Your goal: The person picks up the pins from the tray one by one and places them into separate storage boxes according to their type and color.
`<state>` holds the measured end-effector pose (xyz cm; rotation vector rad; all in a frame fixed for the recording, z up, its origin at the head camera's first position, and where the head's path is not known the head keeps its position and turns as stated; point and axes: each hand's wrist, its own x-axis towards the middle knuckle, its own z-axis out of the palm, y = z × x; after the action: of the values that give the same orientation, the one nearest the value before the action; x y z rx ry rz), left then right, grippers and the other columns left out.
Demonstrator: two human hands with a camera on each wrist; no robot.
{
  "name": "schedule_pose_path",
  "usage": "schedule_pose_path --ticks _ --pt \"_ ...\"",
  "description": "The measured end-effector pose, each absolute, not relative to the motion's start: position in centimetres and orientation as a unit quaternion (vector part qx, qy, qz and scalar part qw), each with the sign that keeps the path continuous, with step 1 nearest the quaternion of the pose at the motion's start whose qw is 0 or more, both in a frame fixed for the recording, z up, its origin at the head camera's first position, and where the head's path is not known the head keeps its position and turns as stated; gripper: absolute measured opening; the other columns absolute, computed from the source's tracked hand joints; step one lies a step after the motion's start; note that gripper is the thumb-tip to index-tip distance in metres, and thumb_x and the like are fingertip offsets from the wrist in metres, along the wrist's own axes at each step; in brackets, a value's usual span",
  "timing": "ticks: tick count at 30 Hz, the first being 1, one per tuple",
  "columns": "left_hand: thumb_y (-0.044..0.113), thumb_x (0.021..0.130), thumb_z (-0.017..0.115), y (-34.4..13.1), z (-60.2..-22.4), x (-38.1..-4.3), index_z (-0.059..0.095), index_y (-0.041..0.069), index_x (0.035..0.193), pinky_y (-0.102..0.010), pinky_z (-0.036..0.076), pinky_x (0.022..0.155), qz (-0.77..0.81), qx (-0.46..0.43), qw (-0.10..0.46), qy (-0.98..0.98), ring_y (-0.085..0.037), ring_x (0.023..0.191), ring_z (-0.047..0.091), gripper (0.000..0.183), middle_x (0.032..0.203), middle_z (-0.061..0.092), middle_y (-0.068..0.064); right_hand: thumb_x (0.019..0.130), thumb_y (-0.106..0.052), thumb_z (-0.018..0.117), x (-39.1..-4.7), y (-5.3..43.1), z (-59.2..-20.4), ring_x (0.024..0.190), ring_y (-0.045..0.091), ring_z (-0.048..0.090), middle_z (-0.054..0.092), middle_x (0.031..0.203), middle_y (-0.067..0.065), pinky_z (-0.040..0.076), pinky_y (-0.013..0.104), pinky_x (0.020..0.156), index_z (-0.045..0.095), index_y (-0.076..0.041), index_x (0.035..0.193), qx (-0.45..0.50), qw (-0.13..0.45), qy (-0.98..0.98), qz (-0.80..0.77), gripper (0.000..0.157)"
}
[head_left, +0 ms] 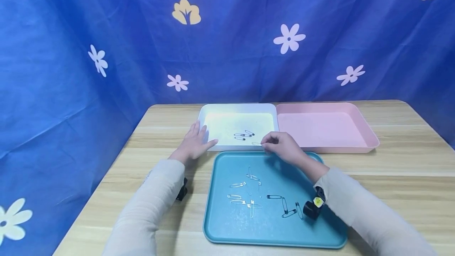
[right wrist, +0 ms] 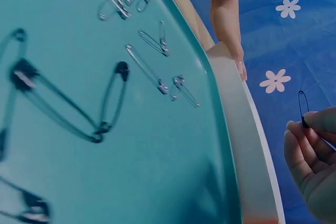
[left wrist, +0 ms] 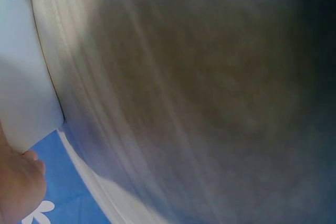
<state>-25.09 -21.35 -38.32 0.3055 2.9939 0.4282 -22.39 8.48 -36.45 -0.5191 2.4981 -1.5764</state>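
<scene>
My right hand (head_left: 282,145) pinches a dark safety pin (right wrist: 304,107) by its clasp end, over the front right part of the white tray (head_left: 236,108). In that tray lie several black safety pins (head_left: 239,138). My left hand (head_left: 193,144) rests on the left side of the white tray, fingers straight and thumb spread over the rim. Nearer to me, the teal tray (head_left: 231,226) bears silver safety pins (head_left: 237,185) at its left and middle, and black safety pins (head_left: 274,196) to the right of them. The left wrist view shows only a bit of the left hand (left wrist: 21,184).
A pink tray (head_left: 323,125) stands against the right side of the white one. All three trays are on a wooden table (head_left: 398,161). Behind it hangs a blue curtain (head_left: 227,50) with flower prints. The white tray's front wall nearly meets the teal tray's far edge.
</scene>
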Motion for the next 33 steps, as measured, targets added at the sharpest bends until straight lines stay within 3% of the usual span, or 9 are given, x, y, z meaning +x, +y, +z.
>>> schedule_pose_path --ticks 7,15,25,33 --pt "0.067 0.08 0.024 -21.3 -38.4 -25.3 0.01 -0.002 0.137 -0.047 0.003 0.101 0.121 0.098 0.051 0.987 -0.035 0.126 -0.008 0.09 0.14 -0.008 -0.022 0.082 -0.009 0.058 -24.0 7.4 -36.6 0.07 0.016 0.055 0.06 0.077 0.008 0.047 0.031 0.066 0.061 0.002 0.09 -0.161 0.062 0.825 -0.538 0.014" --pt "0.065 0.081 0.024 -21.2 -38.2 -25.2 0.011 -0.001 0.137 -0.047 0.005 0.101 0.107 0.098 0.054 0.988 -0.037 0.127 -0.003 0.087 0.14 -0.008 -0.023 0.083 -0.007 0.056 -25.3 6.5 -36.9 0.078 0.029 0.059 0.059 0.089 0.022 0.047 0.037 0.073 0.059 0.005 0.093 -0.15 0.053 0.812 -0.561 0.015" --pt "0.066 0.081 0.024 -21.3 -38.3 -25.2 0.012 0.0 0.137 -0.048 0.006 0.101 0.111 0.097 0.054 0.988 -0.037 0.127 -0.003 0.088 0.14 -0.007 -0.022 0.081 -0.005 0.057 -27.5 4.9 -37.5 0.074 0.018 0.057 0.062 0.086 0.011 0.047 0.03 0.069 0.062 0.003 0.092 -0.132 0.055 0.833 -0.534 0.015" --pt "0.068 0.079 0.024 -21.2 -38.2 -25.1 0.011 0.001 0.137 -0.048 0.005 0.101 0.115 0.093 0.059 0.987 -0.036 0.127 -0.005 0.089 0.14 -0.009 -0.02 0.078 -0.004 0.059 -29.1 3.3 -37.6 0.077 0.017 0.055 0.062 0.084 0.007 0.044 0.028 0.071 0.064 -0.002 0.086 -0.126 0.05 0.853 -0.504 0.009"
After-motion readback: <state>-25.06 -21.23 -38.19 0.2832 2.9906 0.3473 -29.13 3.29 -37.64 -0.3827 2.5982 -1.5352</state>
